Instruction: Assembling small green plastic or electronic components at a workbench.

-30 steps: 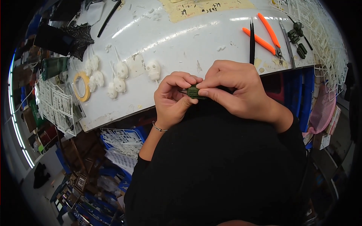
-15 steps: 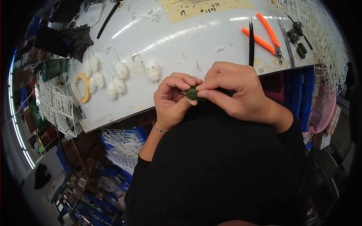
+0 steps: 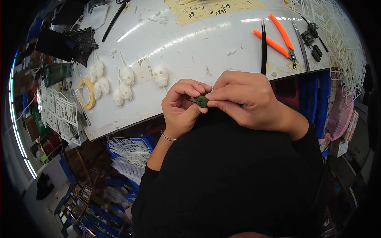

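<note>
Between my two hands is a small dark green model part (image 3: 202, 100) with ridged, blocky detail, held just off the table's near edge. My left hand (image 3: 180, 102) pinches its left side between thumb and fingers; thin dark prongs stick out there toward the palm. With thumb and forefinger, my right hand (image 3: 248, 97) grips the part's right side. Fingertips cover much of it. Beyond my right hand lie black tweezers (image 3: 264, 49) and orange-handled nippers (image 3: 280, 37). A metal tool (image 3: 301, 45) and similar dark green parts (image 3: 311, 39) rest farther right.
White skull-like pieces (image 3: 160, 75) sit on the white table (image 3: 190, 51) left of my hands, beside a yellow tape roll (image 3: 86, 93). White sprue frames (image 3: 59, 109) stand at the left edge; more sprues (image 3: 341, 47) pile up at right. Below the table is a blue crate (image 3: 149, 142).
The green part has turned slightly in my fingers, and more of its ridged face shows. My right hand has dipped a little; both hands keep their grip.
</note>
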{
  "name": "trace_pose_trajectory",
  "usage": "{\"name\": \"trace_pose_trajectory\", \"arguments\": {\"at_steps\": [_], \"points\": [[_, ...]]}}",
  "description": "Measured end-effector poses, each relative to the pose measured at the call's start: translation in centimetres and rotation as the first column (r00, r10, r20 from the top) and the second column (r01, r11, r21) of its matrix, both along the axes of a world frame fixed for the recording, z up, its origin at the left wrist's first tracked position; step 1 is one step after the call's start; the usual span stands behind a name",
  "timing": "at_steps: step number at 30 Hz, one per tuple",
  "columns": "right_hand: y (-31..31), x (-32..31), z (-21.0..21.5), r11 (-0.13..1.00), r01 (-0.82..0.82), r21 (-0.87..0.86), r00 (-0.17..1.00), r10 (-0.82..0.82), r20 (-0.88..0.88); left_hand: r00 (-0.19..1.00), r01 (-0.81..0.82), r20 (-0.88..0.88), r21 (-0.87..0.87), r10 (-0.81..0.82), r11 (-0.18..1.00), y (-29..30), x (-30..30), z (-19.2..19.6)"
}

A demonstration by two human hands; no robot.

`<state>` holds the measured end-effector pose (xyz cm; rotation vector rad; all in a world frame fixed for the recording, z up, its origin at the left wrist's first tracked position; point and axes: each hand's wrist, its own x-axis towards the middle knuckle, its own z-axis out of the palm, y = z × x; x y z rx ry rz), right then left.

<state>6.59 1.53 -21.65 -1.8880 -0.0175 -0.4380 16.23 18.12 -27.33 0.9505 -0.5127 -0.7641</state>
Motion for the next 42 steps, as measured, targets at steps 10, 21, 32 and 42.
{"name": "trace_pose_trajectory", "arguments": {"at_steps": [10, 21, 32, 42], "points": [[0.0, 0.0, 0.5, 0.995, -0.06, -0.081, 0.998, 0.059, -0.013, 0.995, -0.064, 0.076, 0.033, 0.062, 0.997, 0.3, -0.3, 0.2], [0.4, -0.7, -0.1, 0.989, 0.05, -0.139, 0.987, -0.028, 0.16, 0.986, -0.024, 0.163, -0.003, 0.025, 1.0, -0.6, -0.9, 1.2], [0.5, -1.9, 0.7, 0.963, 0.108, -0.249, 0.975, -0.054, 0.217, 0.98, -0.064, 0.189, -0.016, 0.066, 0.998, -1.0, -2.1, 2.2], [-0.6, -3.1, 1.5, 0.99, 0.065, -0.122, 0.988, -0.047, 0.151, 0.974, -0.055, 0.221, 0.024, 0.048, 0.998, -1.3, -3.1, 3.0]]}}
